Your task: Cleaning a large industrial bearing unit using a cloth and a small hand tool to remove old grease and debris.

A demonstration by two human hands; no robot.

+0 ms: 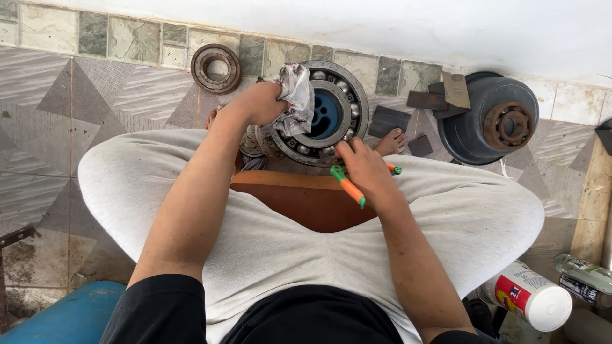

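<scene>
A large steel ball bearing (341, 86) with a blue centre stands on the tiled floor between my feet. My left hand (260, 102) grips a crumpled dirty rag (297, 99) and presses it against the bearing's left side. My right hand (364, 169) rests at the bearing's lower rim and holds pliers with orange and green handles (348, 183). I sit on a low brown stool (306, 200), knees spread, in light grey trousers.
A smaller rusty bearing ring (216, 68) lies by the wall at the back. A dark pulley with a rusty hub (494, 118) and flat dark plates (389, 120) lie to the right. A white and red can (529, 296) and bottles (583, 274) sit at lower right, a blue container (64, 315) at lower left.
</scene>
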